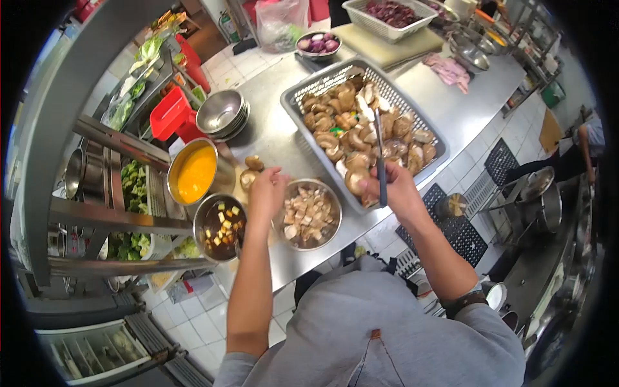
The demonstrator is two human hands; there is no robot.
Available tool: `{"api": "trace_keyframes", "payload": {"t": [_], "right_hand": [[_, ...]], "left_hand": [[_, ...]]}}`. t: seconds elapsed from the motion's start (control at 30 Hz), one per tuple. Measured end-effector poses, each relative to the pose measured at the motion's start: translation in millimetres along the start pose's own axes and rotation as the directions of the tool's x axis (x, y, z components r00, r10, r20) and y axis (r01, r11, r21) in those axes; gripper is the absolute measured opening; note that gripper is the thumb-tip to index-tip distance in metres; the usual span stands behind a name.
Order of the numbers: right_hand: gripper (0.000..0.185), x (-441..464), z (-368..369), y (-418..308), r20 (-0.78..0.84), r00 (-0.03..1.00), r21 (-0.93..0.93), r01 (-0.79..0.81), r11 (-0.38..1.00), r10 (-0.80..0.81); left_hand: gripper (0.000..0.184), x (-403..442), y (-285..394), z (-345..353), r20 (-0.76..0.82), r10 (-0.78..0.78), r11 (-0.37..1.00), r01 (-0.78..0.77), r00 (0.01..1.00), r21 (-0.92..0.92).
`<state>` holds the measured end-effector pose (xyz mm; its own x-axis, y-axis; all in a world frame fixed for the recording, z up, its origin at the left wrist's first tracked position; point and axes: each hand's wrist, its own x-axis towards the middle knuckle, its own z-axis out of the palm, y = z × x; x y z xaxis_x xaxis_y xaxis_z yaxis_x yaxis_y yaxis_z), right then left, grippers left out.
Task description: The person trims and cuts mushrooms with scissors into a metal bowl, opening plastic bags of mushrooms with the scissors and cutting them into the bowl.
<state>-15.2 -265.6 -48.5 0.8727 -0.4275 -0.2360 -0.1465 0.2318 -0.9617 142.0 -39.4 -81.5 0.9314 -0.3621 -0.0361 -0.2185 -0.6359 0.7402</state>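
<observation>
My right hand (398, 193) is closed around the dark handle of a knife (381, 174). Its blade points away from me over a grey perforated basket (298, 119) full of brown mushrooms (353, 138). My left hand (266, 192) is held loosely open, fingers a little bent, with nothing visible in it. It hovers between a few whole mushrooms (250, 173) on its left and a steel bowl (338, 226) of diced mushroom pieces (308, 214) on its right. What lies under the left palm is hidden.
A steel pot (222, 169) of orange liquid, a bowl of dark liquid with pale cubes (225, 226) and stacked steel bowls (222, 113) stand left. Beyond the basket are a bowl of purple onions (318, 44), a cutting board (393, 48) and a pink cloth (449, 71). Another person (583, 145) stands far right.
</observation>
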Motion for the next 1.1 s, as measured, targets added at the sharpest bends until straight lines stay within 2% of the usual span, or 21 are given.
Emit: {"api": "trace_keyframes", "payload": {"t": [0.07,0.1,0.13,0.17,0.2,0.27,0.33,0.43,0.47,0.5,0.53,0.57,0.6,0.63,0.7,0.73,0.8,0.83,0.9,0.97,1.1], "right_hand": [[0.03,30,-24,-15,-0.061,0.996,-0.106,0.052,0.993,-0.059],[0.031,47,-33,-20,-0.107,0.99,-0.202,0.07,0.977,-0.093],[0.031,65,-37,-26,-0.118,0.987,-0.198,0.086,0.977,-0.111],[0.033,84,-39,-29,-0.147,0.983,-0.084,0.095,0.992,-0.106],[0.036,95,-43,-30,-0.175,0.98,0.032,0.106,0.994,-0.099],[0.034,106,-51,-29,-0.174,0.98,0.041,0.101,0.994,-0.093],[0.03,113,-56,-28,-0.146,0.988,0.045,0.061,0.997,-0.054],[0.032,60,-46,-35,-0.154,0.988,0.114,0.051,0.992,-0.033],[0.032,42,-42,-36,-0.145,0.989,0.113,0.038,0.993,-0.021],[0.032,24,-39,-36,-0.043,0.998,0.048,0.038,0.998,-0.036],[0.033,10,-35,-30,0.063,0.997,-0.011,0.048,0.999,-0.047],[0.032,-3,-30,-17,0.118,0.993,-0.11,0.037,0.993,-0.024],[0.039,-18,-21,-9,0.193,0.979,-0.197,0.109,0.974,-0.07],[0.044,-32,-15,-12,0.265,0.963,-0.499,0.184,0.847,-0.053],[0.052,-58,8,-25,0.302,0.952,-0.655,0.241,0.716,-0.045],[0.052,-63,14,-18,0.31,0.95,-0.653,0.239,0.719,-0.034],[0.057,-68,24,0,0.359,0.931,-0.726,0.326,0.605,-0.071],[0.057,-69,27,7,0.369,0.928,-0.724,0.325,0.609,-0.056],[0.061,-69,33,19,0.361,0.901,-0.743,0.434,0.509,-0.241],[0.059,-70,37,17,0.379,0.902,-0.752,0.431,0.499,-0.209],[0.059,-71,40,22,0.39,0.902,-0.755,0.427,0.497,-0.183]], "left_hand": [[0.043,42,-27,9,0.141,0.013,0.933,-0.062,0.99,0.353],[0.043,56,-21,13,0.138,0.038,0.932,-0.085,0.99,0.352],[0.045,67,-14,15,0.264,-0.211,0.898,0.08,0.941,0.432],[0.047,76,-7,17,0.356,-0.453,0.817,0.221,0.817,0.533],[0.047,80,-2,20,0.356,-0.44,0.818,0.204,0.825,0.538],[0.048,80,4,28,0.407,-0.468,0.76,0.123,0.784,0.638],[0.05,86,-13,36,0.423,-0.435,0.767,0.081,0.795,0.637],[0.049,89,-17,31,0.436,-0.394,0.778,0.041,0.809,0.627],[0.046,81,-2,18,0.386,-0.403,0.847,0.177,0.83,0.502],[0.043,73,6,7,0.33,-0.425,0.883,0.307,0.843,0.354],[0.043,64,6,0,0.32,-0.443,0.875,0.326,0.837,0.357],[0.04,54,4,-6,0.359,-0.361,0.916,0.4,0.861,-0.038],[0.036,42,4,-11,0.352,-0.27,0.805,0.411,0.896,-0.429],[0.036,27,9,-16,0.341,-0.284,0.803,0.417,0.896,-0.426],[0.035,-7,23,-20,0.36,-0.215,0.473,0.419,0.908,-0.775],[0.035,-22,28,-20,0.358,-0.229,0.47,0.425,0.905,-0.774],[0.035,-49,35,-19,0.337,-0.296,0.304,0.422,0.894,-0.854],[0.035,-60,38,-18,0.336,-0.314,0.297,0.428,0.888,-0.854],[0.035,-80,39,-17,0.3,-0.332,0.354,0.413,0.894,-0.839],[0.034,-95,36,-14,0.299,-0.358,0.33,0.42,0.885,-0.845],[0.034,-114,27,-7,0.161,-0.393,0.352,0.309,0.906,-0.884]]}}
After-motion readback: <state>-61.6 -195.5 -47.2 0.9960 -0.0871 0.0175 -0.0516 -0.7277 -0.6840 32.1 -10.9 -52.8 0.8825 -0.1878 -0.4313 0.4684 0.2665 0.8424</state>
